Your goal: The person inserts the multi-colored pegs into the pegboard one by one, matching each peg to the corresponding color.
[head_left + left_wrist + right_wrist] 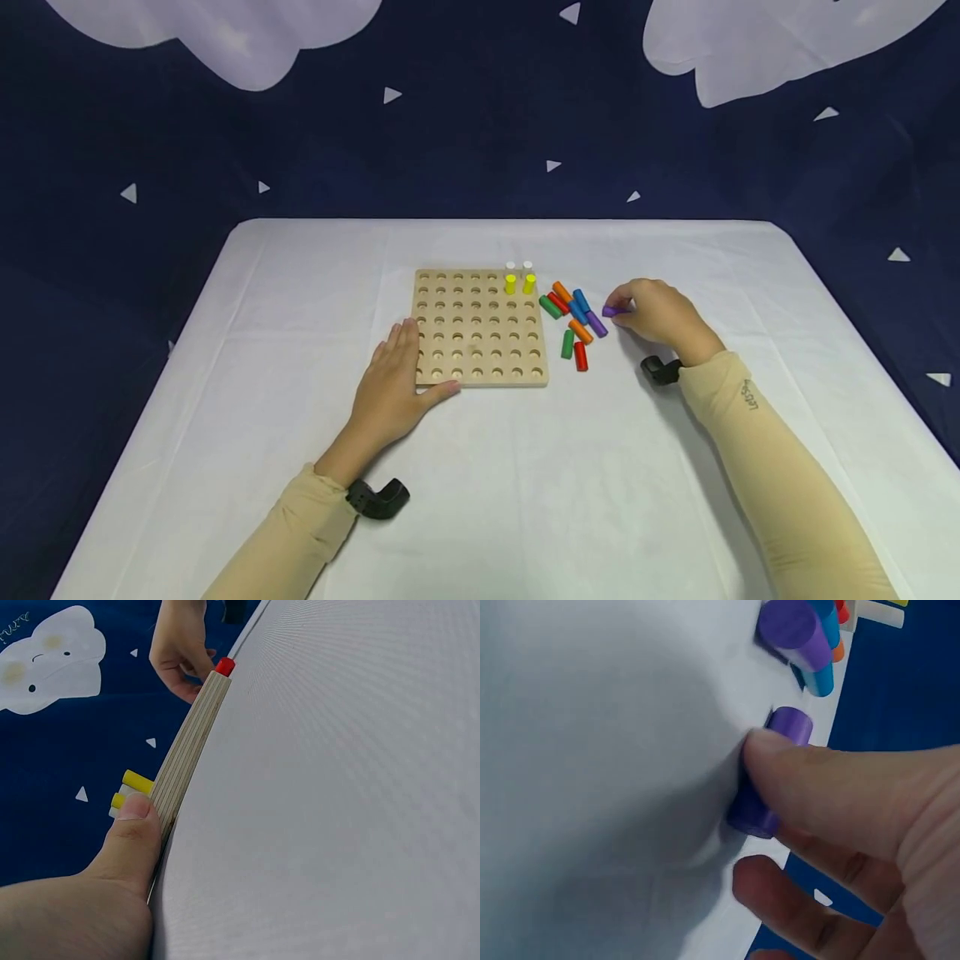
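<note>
Your left hand (390,396), spread in a V, seemingly steadies the board (467,328) from eight o'clock, while your right hand (662,312) pinches a purple peg (612,312) at three.

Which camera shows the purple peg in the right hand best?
The right wrist view: the purple peg is large, both ends showing past the thumb. The head view shows it small, partly hidden by the right hand; left wrist misses it.
</note>
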Tool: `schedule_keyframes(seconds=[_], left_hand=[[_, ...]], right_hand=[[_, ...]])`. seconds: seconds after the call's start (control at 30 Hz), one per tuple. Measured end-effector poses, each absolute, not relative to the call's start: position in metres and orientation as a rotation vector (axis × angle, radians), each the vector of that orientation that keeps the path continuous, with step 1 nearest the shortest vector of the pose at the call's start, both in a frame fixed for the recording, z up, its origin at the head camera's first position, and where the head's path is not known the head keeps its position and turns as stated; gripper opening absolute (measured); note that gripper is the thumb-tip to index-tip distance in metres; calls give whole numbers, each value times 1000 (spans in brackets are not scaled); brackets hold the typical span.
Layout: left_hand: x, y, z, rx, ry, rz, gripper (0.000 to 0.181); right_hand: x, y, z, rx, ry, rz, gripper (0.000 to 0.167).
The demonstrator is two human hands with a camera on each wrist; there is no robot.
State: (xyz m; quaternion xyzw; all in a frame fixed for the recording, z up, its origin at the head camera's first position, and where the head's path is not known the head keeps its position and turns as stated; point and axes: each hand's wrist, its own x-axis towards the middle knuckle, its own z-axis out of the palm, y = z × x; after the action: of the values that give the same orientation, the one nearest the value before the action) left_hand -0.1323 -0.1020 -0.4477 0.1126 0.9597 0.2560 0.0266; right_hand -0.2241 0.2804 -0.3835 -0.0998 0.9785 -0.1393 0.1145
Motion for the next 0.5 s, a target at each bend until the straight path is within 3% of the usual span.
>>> schedule_keyframes(seconds=[0.5], left_hand=[[-132, -103, -449, 335, 2958, 789, 116]], right_hand=[[-230, 274, -390, -319, 2895, -654, 20]])
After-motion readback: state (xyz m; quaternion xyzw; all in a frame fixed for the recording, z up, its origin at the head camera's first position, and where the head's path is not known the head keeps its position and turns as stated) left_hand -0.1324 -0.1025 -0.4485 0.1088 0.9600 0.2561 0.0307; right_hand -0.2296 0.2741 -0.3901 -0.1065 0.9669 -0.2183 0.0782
